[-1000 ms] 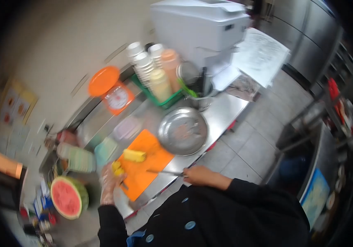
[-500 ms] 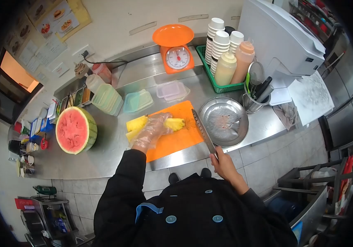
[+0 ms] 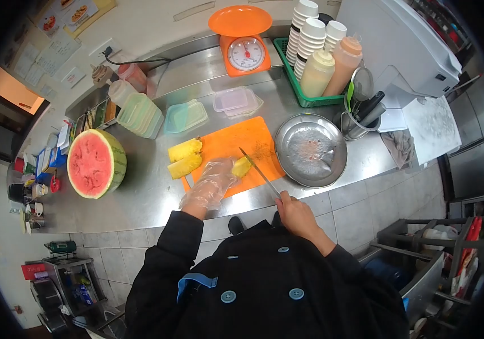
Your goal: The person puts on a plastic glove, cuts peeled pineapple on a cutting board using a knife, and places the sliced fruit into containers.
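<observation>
My left hand (image 3: 218, 176), in a clear plastic glove, is closed around a pineapple piece (image 3: 242, 166) near the front edge of the orange cutting board (image 3: 225, 137). The glove hides most of that piece. My bare right hand (image 3: 298, 216) grips a long knife (image 3: 261, 173) by its handle. Its blade slants over the board along the right end of the held piece; whether it touches the flesh I cannot tell. Two more pineapple pieces, one behind (image 3: 184, 149) and one in front (image 3: 185, 166), lie at the board's left edge.
Right of the board sits a round metal tray (image 3: 311, 178). A cut watermelon (image 3: 96, 164) stands on the left. Plastic containers (image 3: 141, 117), lids (image 3: 185, 116), an orange scale (image 3: 246, 53) and a green basket (image 3: 316, 101) with cups and bottles line the back.
My left hand has drawn the pineapple piece toward me, away from the other two pieces. The knife has moved left from the board's right edge to beside the held piece.
</observation>
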`<state>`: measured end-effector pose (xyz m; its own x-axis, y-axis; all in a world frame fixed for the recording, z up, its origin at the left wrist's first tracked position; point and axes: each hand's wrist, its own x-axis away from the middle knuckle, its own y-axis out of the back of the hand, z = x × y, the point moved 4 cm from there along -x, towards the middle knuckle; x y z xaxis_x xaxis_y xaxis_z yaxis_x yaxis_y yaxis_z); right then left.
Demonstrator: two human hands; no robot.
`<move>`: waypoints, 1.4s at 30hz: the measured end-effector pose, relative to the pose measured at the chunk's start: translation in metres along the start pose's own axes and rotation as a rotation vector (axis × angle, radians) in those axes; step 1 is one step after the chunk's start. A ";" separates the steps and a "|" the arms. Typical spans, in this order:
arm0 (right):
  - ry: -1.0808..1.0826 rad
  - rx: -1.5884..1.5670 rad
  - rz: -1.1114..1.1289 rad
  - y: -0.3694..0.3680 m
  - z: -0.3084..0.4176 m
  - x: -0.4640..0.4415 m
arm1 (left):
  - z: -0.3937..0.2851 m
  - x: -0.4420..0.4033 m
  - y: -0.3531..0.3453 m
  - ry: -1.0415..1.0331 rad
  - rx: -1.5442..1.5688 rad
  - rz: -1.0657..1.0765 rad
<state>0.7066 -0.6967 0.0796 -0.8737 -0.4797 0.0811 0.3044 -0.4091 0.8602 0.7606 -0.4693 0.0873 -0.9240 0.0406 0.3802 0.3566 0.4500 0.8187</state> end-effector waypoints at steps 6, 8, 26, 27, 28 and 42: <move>0.066 0.091 0.096 -0.018 -0.004 -0.017 | 0.004 -0.003 -0.009 -0.034 0.014 -0.025; 0.099 0.068 0.070 -0.042 -0.007 -0.046 | 0.001 -0.002 -0.009 -0.047 -0.001 -0.039; -0.004 0.133 -0.179 0.019 -0.025 -0.057 | 0.016 0.009 -0.006 0.160 0.381 -0.373; 0.006 0.067 -0.252 0.036 -0.027 -0.051 | 0.019 0.009 -0.003 0.136 0.298 -0.393; 0.016 0.000 -0.326 0.049 -0.032 -0.046 | 0.017 0.009 0.001 0.112 0.215 -0.412; -0.258 -0.214 -0.396 0.064 -0.073 0.017 | -0.045 -0.049 -0.045 -0.311 0.145 -0.247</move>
<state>0.7392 -0.7875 0.0993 -0.9946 -0.0596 -0.0850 -0.0215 -0.6828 0.7303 0.7958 -0.5316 0.0517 -0.9847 0.1734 0.0142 0.1171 0.6001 0.7913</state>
